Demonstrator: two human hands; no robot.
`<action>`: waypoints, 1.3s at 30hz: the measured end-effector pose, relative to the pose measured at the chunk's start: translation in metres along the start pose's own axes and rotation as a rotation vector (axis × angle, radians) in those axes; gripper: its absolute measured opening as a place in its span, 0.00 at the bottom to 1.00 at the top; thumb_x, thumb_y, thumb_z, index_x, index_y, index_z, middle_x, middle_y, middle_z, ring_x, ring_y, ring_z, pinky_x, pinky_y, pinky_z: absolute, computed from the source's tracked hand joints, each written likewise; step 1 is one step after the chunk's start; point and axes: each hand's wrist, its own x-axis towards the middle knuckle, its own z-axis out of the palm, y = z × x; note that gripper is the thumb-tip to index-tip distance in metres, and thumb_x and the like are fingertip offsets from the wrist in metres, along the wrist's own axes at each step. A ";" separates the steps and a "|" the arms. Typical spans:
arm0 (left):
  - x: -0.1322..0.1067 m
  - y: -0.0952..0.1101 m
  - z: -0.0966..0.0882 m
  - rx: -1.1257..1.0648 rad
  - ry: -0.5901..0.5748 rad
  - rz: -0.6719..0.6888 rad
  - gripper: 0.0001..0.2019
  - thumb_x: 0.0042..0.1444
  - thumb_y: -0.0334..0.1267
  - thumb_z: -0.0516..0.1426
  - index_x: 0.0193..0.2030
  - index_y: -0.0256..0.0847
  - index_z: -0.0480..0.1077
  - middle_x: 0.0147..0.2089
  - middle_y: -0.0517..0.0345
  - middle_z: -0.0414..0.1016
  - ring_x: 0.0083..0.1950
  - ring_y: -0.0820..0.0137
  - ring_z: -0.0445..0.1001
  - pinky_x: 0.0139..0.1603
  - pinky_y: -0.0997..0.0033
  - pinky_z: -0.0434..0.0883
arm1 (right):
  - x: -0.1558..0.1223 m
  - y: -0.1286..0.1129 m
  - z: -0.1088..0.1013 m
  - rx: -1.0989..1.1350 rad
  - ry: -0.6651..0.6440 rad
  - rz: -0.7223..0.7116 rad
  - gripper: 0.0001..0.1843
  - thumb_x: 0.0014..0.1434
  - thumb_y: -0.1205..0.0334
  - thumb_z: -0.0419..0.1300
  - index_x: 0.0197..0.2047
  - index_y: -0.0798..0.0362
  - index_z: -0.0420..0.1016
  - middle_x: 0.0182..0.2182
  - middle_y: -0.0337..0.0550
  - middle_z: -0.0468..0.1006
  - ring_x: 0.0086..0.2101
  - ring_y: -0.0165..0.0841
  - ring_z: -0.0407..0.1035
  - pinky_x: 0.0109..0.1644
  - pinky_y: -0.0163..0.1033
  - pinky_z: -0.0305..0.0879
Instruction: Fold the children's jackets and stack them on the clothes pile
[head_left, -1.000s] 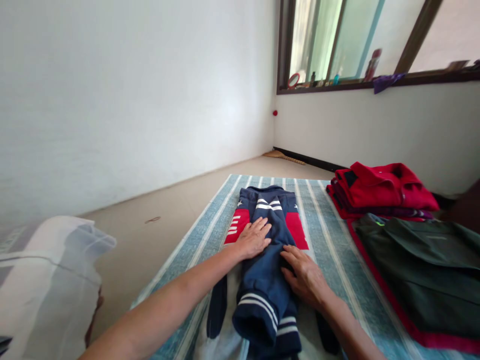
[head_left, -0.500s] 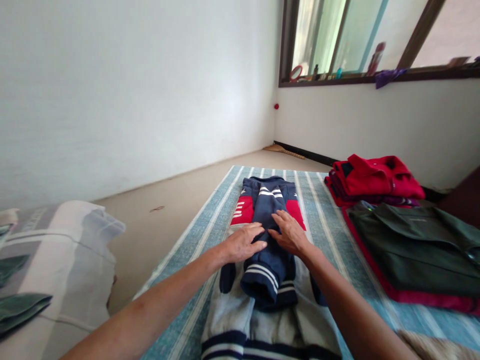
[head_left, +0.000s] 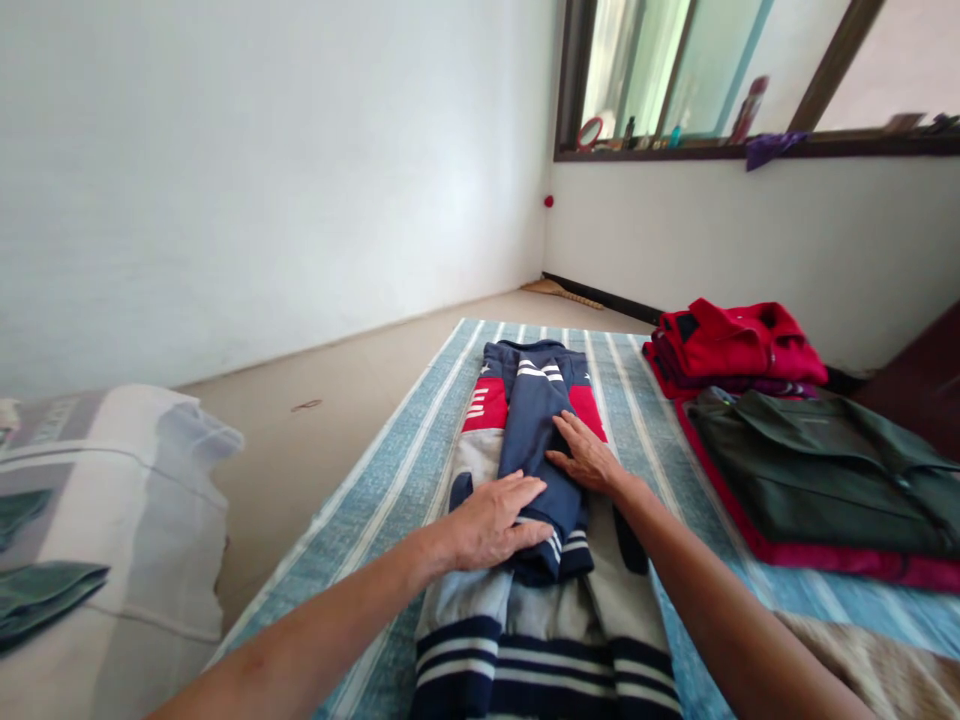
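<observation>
Both bare hands open and flat, neither clenched nor grasping: the left hand [head_left: 491, 522] palm down across the folded navy sleeve [head_left: 534, 430] near its cuff, the right hand [head_left: 585, 455] with fingers spread against the sleeve's far edge. Beneath them, a navy, red and grey sweatshirt [head_left: 540, 640] lying flat along the middle of a blue-and-white striped mat [head_left: 375, 500], collar at the far end, navy-striped hem nearest the body. Probably light, soft and limp, so likely to shift or bunch under the palms, with the hem or shoulders looking like the surest places to take hold. To the right, a stack of folded red clothing [head_left: 731, 345] just behind a folded dark green garment [head_left: 817, 470] with red trim. To the left, a pale pillow [head_left: 120, 500] on a beige floor [head_left: 322, 370]. Farther off, white walls [head_left: 262, 180] meeting in a corner and a window [head_left: 712, 70], with a purple cloth [head_left: 765, 150] hanging from its sill.
</observation>
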 end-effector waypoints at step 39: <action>0.027 -0.019 0.017 0.171 0.117 -0.193 0.29 0.63 0.57 0.48 0.59 0.36 0.68 0.68 0.37 0.60 0.68 0.48 0.57 0.65 0.44 0.58 | -0.047 -0.031 -0.019 -0.036 0.027 -0.082 0.21 0.64 0.58 0.55 0.58 0.56 0.71 0.61 0.56 0.67 0.62 0.45 0.59 0.65 0.53 0.56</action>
